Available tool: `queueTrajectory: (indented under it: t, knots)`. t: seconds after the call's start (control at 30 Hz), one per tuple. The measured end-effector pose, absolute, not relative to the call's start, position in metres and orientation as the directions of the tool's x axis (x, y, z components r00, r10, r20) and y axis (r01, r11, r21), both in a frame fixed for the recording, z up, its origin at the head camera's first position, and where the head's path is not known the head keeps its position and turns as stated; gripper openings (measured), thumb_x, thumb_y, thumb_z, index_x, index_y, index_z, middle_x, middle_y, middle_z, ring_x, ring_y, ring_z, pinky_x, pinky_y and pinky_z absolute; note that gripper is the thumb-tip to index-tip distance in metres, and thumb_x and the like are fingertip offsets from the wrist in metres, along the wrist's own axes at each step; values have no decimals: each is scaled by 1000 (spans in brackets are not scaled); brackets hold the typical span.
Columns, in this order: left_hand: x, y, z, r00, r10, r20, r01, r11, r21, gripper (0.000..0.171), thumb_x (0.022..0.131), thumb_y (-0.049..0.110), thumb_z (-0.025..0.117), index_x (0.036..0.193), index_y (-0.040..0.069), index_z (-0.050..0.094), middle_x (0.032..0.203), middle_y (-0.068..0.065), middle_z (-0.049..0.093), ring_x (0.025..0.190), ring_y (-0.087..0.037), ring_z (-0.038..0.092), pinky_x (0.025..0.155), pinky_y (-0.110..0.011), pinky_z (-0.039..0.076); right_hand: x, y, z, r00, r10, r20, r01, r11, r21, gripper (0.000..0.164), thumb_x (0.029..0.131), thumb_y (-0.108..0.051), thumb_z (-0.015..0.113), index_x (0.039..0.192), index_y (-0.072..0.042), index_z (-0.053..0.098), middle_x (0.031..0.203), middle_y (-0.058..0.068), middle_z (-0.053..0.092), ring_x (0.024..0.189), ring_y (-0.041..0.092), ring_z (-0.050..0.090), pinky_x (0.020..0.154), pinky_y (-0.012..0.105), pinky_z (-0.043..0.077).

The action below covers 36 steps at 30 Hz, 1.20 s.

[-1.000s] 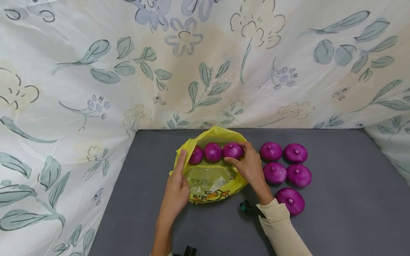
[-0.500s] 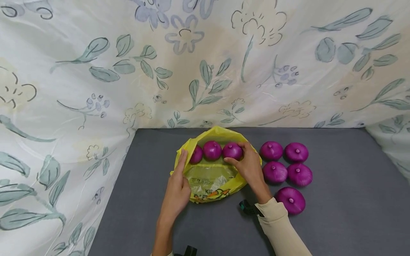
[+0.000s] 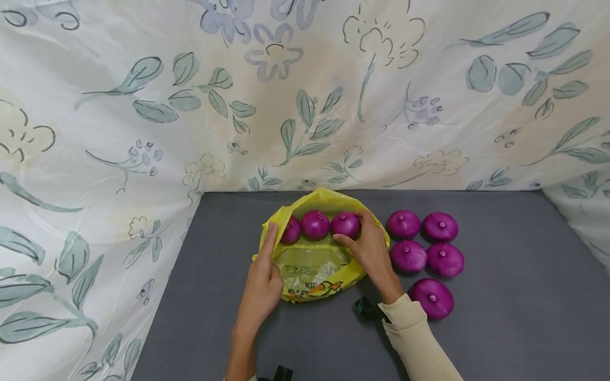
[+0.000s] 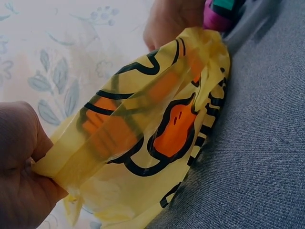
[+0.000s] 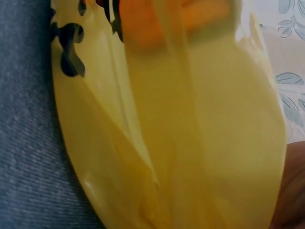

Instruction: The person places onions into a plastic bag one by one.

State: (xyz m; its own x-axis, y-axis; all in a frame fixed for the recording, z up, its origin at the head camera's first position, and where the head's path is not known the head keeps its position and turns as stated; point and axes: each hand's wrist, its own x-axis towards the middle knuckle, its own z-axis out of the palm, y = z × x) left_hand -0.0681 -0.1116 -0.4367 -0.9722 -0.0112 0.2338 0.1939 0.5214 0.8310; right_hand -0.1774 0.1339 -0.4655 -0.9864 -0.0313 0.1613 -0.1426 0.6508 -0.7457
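A yellow plastic bag (image 3: 324,197) with orange and black print lies with its mouth spread. Inside it sit three red onions in a row: one at left (image 3: 292,231) partly covered by the bag's edge, a middle one (image 3: 316,225), and one at right (image 3: 345,225). My left hand (image 3: 261,288) pinches the left rim; the left wrist view shows the plastic (image 4: 109,138) between thumb and fingers. With thumb and fingers around the rightmost onion, my right hand (image 3: 373,247) reaches into the mouth. In the right wrist view, yellow plastic (image 5: 209,119) hides most of that hand.
Several more red onions stand right of the bag, among them a front one (image 3: 431,299) close beside my right sleeve (image 3: 416,336). The dark grey tabletop (image 3: 514,296) meets a floral cloth (image 3: 305,79) at the back and left.
Both hands stay in place on the bag and the onion. The middle onion has shifted very slightly left.
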Motion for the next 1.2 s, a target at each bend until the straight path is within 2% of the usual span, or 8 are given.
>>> queueTrajectory:
  t: [0.37, 0.57, 0.77, 0.87, 1.07, 1.2]
  knots:
    - [-67, -111, -437, -972, -3, 234, 198, 521, 830, 86, 96, -18, 38, 171, 23, 24, 176, 2, 24, 52, -3, 13, 53, -26, 27, -172, 133, -459, -983, -18, 181, -145, 682, -717, 79, 86, -32, 90, 147, -2, 50, 135, 25, 67, 119, 42, 67, 100, 56, 54]
    - [-69, -109, -436, -972, 7, 237, 204, 532, 822, 86, 96, -18, 38, 171, 22, 25, 176, 0, 24, 54, -3, 14, 55, -28, 28, -165, 137, -441, -977, -33, 209, -174, 691, -702, 76, 90, -30, 87, 148, 2, 51, 136, 27, 66, 115, 45, 69, 97, 56, 55]
    - [-70, -107, -436, -966, 13, 257, 224, 529, 819, 85, 95, -19, 38, 170, 19, 25, 175, -2, 25, 52, -2, 12, 54, -28, 28, -157, 144, -420, -975, -31, 221, -182, 681, -710, 73, 94, -31, 83, 150, 0, 50, 132, 30, 67, 116, 47, 67, 92, 59, 56]
    - [-70, -107, -435, -967, 14, 256, 224, 529, 818, 85, 96, -19, 38, 170, 20, 25, 175, -1, 26, 52, -2, 12, 54, -27, 28, -154, 148, -411, -971, -28, 236, -193, 674, -713, 71, 94, -30, 83, 150, -1, 50, 131, 31, 68, 120, 47, 66, 94, 60, 56]
    - [-67, -106, -435, -967, 13, 256, 223, 533, 816, 84, 96, -19, 38, 170, 19, 25, 175, 0, 27, 53, -3, 13, 55, -29, 28, -147, 160, -398, -971, -19, 239, -196, 635, -747, 69, 96, -28, 81, 152, -2, 49, 143, 25, 63, 128, 46, 63, 101, 60, 52]
    - [-66, -106, -435, -965, 9, 261, 225, 539, 812, 83, 96, -19, 39, 170, 18, 26, 175, -2, 27, 54, -3, 14, 57, -30, 30, -142, 171, -389, -966, 10, 258, -193, 636, -747, 69, 97, -31, 80, 153, -4, 50, 141, 25, 65, 128, 45, 63, 102, 60, 52]
